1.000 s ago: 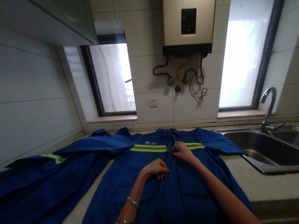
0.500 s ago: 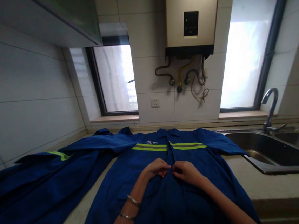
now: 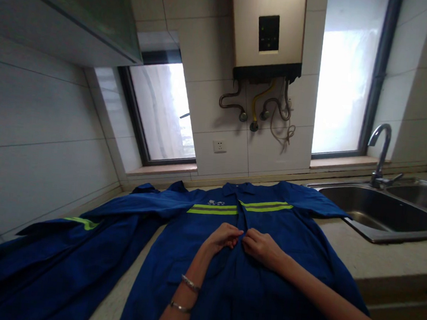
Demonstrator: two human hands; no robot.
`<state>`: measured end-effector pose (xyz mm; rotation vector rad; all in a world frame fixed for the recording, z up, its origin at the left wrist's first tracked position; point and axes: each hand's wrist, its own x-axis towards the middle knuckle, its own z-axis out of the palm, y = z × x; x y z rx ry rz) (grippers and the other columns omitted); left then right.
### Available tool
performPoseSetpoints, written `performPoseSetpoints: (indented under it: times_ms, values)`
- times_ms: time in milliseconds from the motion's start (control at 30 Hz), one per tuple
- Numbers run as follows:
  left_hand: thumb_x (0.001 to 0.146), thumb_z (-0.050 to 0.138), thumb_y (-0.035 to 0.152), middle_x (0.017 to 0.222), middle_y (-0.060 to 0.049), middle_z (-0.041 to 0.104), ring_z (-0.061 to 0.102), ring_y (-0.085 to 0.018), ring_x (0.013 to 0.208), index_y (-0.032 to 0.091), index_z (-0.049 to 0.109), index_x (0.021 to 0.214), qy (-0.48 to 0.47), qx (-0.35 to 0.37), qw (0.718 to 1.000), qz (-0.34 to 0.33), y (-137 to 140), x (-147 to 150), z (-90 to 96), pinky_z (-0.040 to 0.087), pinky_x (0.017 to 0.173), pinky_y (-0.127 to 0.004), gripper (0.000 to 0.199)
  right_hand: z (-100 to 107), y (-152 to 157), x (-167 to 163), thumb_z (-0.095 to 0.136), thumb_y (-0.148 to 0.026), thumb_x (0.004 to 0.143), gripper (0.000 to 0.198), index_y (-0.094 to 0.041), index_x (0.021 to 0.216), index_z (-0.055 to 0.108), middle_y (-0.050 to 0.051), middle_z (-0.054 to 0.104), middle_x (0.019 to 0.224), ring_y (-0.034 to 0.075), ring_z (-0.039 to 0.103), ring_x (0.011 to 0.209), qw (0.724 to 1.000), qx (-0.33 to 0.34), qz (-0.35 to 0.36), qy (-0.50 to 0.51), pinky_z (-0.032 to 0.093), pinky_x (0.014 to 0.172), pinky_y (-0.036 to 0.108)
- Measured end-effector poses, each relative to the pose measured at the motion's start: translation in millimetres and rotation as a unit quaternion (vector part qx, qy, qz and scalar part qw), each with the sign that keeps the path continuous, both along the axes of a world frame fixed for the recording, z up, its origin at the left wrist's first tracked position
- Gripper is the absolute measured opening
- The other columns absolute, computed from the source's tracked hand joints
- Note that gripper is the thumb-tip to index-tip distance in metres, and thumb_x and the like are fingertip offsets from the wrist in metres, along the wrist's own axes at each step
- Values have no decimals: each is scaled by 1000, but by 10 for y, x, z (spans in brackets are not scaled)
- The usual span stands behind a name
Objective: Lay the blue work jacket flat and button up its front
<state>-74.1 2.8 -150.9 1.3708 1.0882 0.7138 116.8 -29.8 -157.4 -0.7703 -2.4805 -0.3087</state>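
A blue work jacket (image 3: 205, 249) with yellow-green and grey stripes across the chest lies spread on the counter, collar toward the wall. My left hand (image 3: 225, 235), with two bracelets on its wrist, pinches the front opening just below the stripes. From the other side my right hand (image 3: 261, 246) is closed on the opposite front edge, its fingertips close to the left ones. The fingers hide what exactly lies between them. Above the hands the opening parts slightly, up to the collar (image 3: 246, 189).
More blue clothing (image 3: 56, 260) with a yellow-green stripe lies at the left. To the right, a steel sink (image 3: 376, 236) with a faucet (image 3: 382, 151) is set into the counter (image 3: 370, 260). A water heater (image 3: 267, 29) hangs on the wall, between two windows.
The view has shifted slightly. My right hand has come a little closer to the left, its fingers more tightly gathered at the jacket's front opening. The jacket lies as before.
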Motion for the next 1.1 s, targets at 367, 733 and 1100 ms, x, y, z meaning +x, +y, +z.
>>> performPoseSetpoints:
  times_ms: [367,733,1100]
  values:
    - [68,61,43,41,3,47,39,-6,34,12,54,58,37,86,994,53,-16,39,12,26,37,-19,33,336,246,3,50,-24,85,17,-17,87,65,3,59,85,12,56,74,972,-224,69,28,38,65,20]
    - [71,60,50,43,4,47,37,-6,32,12,58,68,0,123,992,35,-57,132,65,26,35,-17,39,198,-166,-155,56,-23,73,27,-18,98,50,6,65,78,19,61,67,952,-247,-157,92,31,54,24]
    - [74,54,55,59,-1,57,46,-8,42,11,60,72,201,104,967,-118,-727,31,505,30,39,-18,45,438,-111,145,56,-26,66,18,-19,82,50,-6,49,58,10,51,50,719,-568,65,396,46,43,22]
